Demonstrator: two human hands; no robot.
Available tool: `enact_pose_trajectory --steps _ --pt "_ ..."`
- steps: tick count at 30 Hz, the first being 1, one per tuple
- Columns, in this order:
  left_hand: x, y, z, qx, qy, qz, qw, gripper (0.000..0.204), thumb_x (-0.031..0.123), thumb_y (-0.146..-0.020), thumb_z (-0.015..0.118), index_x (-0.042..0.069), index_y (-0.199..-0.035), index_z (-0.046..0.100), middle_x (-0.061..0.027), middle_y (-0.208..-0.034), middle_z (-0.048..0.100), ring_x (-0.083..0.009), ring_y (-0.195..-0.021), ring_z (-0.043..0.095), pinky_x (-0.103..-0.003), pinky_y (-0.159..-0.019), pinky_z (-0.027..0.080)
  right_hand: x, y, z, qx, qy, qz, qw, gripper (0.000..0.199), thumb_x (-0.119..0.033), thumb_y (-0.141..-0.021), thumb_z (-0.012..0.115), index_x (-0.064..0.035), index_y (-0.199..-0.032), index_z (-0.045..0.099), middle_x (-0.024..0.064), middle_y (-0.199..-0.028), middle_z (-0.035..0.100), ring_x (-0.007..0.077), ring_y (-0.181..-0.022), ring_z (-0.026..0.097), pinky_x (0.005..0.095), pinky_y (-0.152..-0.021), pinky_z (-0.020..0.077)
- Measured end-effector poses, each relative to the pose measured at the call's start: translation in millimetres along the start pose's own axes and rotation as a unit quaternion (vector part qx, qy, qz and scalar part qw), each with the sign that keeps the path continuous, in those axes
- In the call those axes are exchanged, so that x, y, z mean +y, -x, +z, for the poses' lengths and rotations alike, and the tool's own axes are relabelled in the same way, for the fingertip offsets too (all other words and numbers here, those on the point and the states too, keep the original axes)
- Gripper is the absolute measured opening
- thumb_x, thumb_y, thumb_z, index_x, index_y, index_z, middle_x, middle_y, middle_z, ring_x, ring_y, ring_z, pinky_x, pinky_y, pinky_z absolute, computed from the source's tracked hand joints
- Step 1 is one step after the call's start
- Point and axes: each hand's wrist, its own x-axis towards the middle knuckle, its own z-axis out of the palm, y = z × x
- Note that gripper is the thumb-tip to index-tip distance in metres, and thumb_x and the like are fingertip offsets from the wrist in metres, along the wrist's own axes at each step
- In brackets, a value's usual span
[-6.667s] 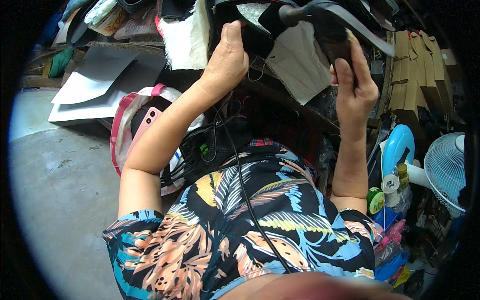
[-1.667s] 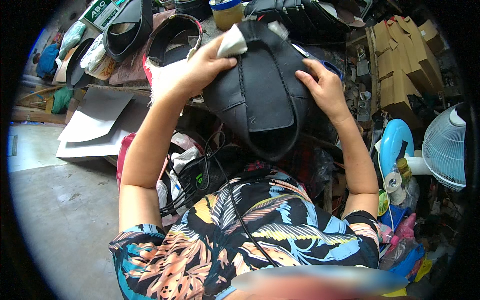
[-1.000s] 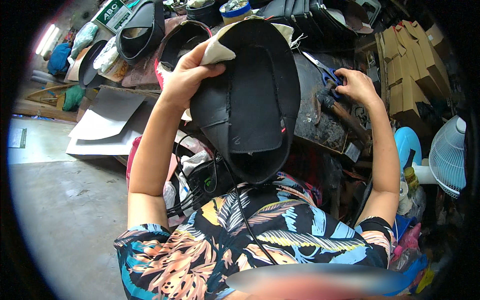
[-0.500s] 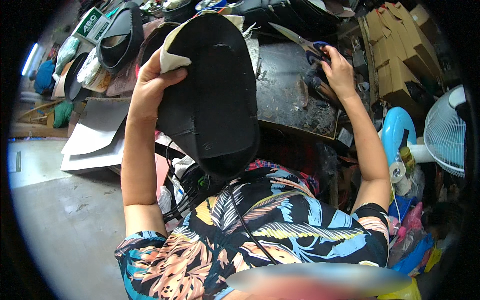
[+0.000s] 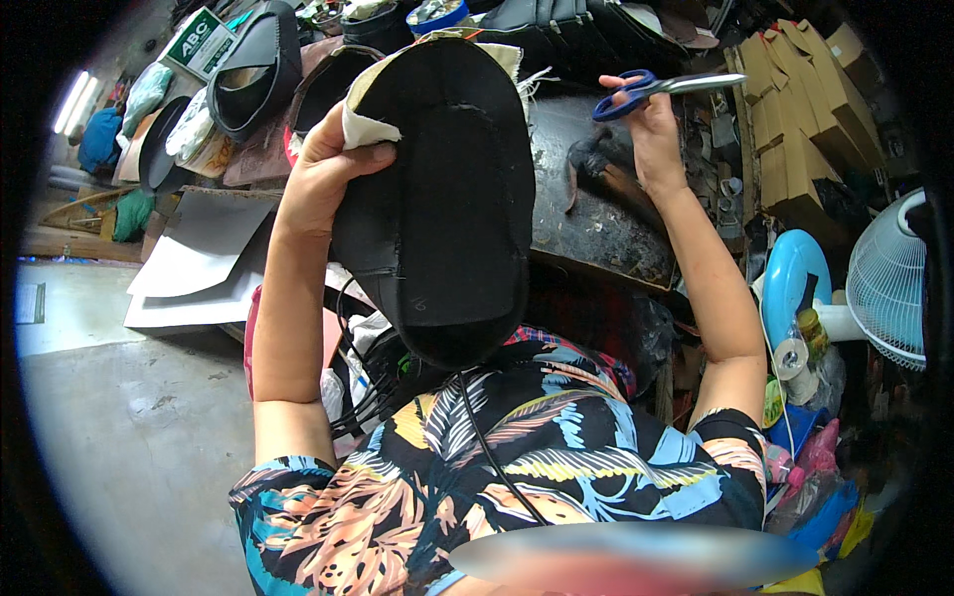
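My left hand point(image 5: 323, 179) grips the upper left edge of a large black oval leather piece point(image 5: 447, 209) with a cream lining showing at its top rim. The piece hangs upright in front of my chest. My right hand point(image 5: 651, 129) is raised over the dark worktable point(image 5: 606, 228), holding blue-handled scissors point(image 5: 651, 87) whose blades point right. The scissors are apart from the leather piece.
Black shoe uppers point(image 5: 253, 70) and tins sit at the back left. White card sheets point(image 5: 204, 258) lie on the left. Cardboard boxes point(image 5: 785, 89) stack at the right, with a white fan point(image 5: 899, 283) and a blue round thing point(image 5: 790, 283) below them. Grey concrete floor point(image 5: 119, 427) lies to the left.
My right hand left the leather piece, reached to the worktable and lifted the scissors. My left hand alone now holds the piece, tilted upright and shifted left.
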Motion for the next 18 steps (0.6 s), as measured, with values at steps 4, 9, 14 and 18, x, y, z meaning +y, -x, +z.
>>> enact_pose_trajectory --steps 4,9,14,18 --pt "-5.4 -0.1 -1.7 0.026 0.035 -0.012 0.999 0.053 -0.007 -0.077 0.069 0.006 -0.128 0.063 -0.0025 -0.11 0.069 -0.0136 -0.102 0.064 -0.03 -0.096 0.05 -25.8 -3.6 14.5 -0.037 -0.121 0.083 0.988 0.029 -0.03 -0.097 0.066 -0.0087 -0.116 0.06 0.0148 -0.114 0.07 0.0199 -0.108 0.064 0.0331 -0.098 0.049" --pt "-6.2 3.1 -9.9 0.054 0.089 0.011 0.995 0.05 -0.006 -0.076 0.069 0.007 -0.124 0.064 -0.0042 -0.11 0.07 -0.0162 -0.099 0.066 -0.032 -0.094 0.052 -55.2 38.7 37.4 -0.159 0.088 0.129 0.975 0.052 -0.043 -0.088 0.072 -0.0023 -0.119 0.061 0.0082 -0.099 0.068 0.0164 -0.094 0.063 0.0314 -0.089 0.0473" --pt "-3.9 1.9 -18.0 0.033 0.139 0.007 0.99 0.049 -0.006 -0.074 0.068 0.006 -0.122 0.065 -0.0061 -0.109 0.07 -0.018 -0.097 0.067 -0.033 -0.091 0.054 -70.2 77.2 53.0 -0.246 0.093 0.138 0.955 0.05 -0.04 -0.082 0.07 -0.0033 -0.115 0.06 0.0002 -0.091 0.059 0.0079 -0.083 0.055 0.0241 -0.076 0.0455" --pt "-10.2 -2.5 -10.8 0.006 0.135 0.001 0.991 0.05 -0.006 -0.073 0.068 0.006 -0.121 0.065 -0.0061 -0.108 0.07 -0.0184 -0.096 0.068 -0.034 -0.091 0.054 -83.9 77.8 59.3 -0.237 0.187 0.141 0.943 0.05 -0.039 -0.077 0.071 -0.0043 -0.112 0.061 -0.0004 -0.084 0.059 0.0105 -0.079 0.057 0.0275 -0.074 0.0476"
